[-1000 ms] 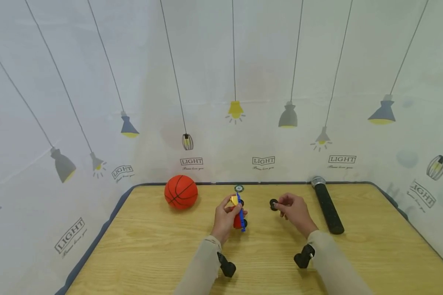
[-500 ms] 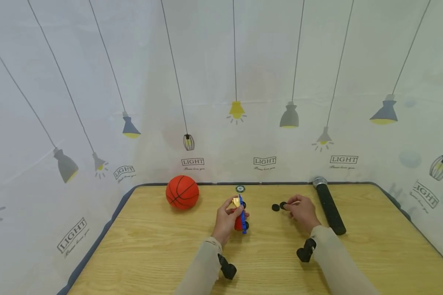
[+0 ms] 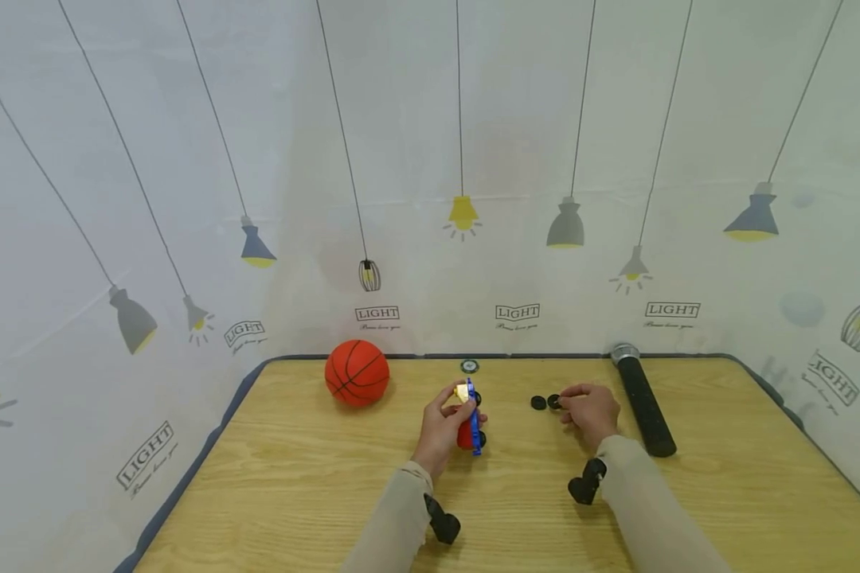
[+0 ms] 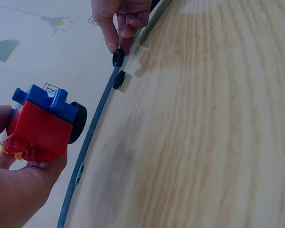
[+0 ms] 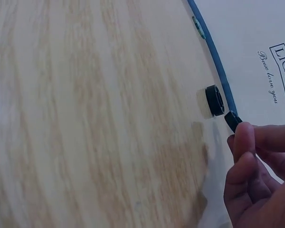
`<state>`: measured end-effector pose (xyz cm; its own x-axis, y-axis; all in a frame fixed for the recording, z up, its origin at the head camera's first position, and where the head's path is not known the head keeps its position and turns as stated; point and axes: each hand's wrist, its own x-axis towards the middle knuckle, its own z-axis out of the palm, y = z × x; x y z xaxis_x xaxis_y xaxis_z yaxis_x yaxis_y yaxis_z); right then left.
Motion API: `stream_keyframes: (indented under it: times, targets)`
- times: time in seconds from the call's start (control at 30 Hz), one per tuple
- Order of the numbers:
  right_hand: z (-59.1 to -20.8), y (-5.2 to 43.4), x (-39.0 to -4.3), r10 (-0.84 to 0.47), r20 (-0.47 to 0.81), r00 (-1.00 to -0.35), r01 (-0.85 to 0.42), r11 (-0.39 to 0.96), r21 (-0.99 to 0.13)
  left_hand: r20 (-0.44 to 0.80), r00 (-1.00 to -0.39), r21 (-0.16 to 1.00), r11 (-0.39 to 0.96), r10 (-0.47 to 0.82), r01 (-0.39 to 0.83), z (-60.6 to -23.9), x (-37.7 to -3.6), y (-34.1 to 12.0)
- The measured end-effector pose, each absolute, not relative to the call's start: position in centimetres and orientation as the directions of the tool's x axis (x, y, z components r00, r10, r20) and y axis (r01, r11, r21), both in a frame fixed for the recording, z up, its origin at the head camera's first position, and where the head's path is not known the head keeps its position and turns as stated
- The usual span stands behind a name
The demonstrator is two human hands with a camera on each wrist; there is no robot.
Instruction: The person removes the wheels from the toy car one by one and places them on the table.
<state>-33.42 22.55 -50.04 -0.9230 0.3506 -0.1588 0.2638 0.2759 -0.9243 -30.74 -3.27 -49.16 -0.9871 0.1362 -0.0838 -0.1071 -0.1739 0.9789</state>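
Left hand (image 3: pixel 440 430) grips toy car (image 4: pixel 40 126) (red body, blue top, black wheel showing), fingers curled round it, lifted above wooden table (image 3: pixel 294 493) near middle. Right hand (image 3: pixel 591 412) pinches small black wheel (image 4: pixel 118 57) between fingertips, low over table. Second black wheel (image 5: pixel 214 100) lies on table just beside it, apparently not touching. Orange basketball (image 3: pixel 357 373) sits far left; black microphone (image 3: pixel 643 402) lies right of right hand.

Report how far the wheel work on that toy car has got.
Done, apparently: one black wheel lies loose on the table. In hand: the right hand pinches a second wheel beside it, and the left hand holds the toy car. Left: one wheel remains mounted.
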Motion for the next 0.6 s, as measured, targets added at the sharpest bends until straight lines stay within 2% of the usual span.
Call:
stream_keyframes:
  times: [0.23, 0.6]
  targets:
    - [-50.24, 22.36, -33.44, 0.373, -0.145, -0.917, 0.281, 0.341, -0.897, -0.100, -0.982, 0.974, -0.187, 0.160, -0.130, -49.12, -30.92, -3.00]
    - [-50.97, 22.76, -34.05, 0.378, -0.150, -0.914, 0.293, 0.357, -0.887, -0.103, -0.982, 0.975, -0.177, 0.156, -0.131, -49.20, -30.91, -2.86]
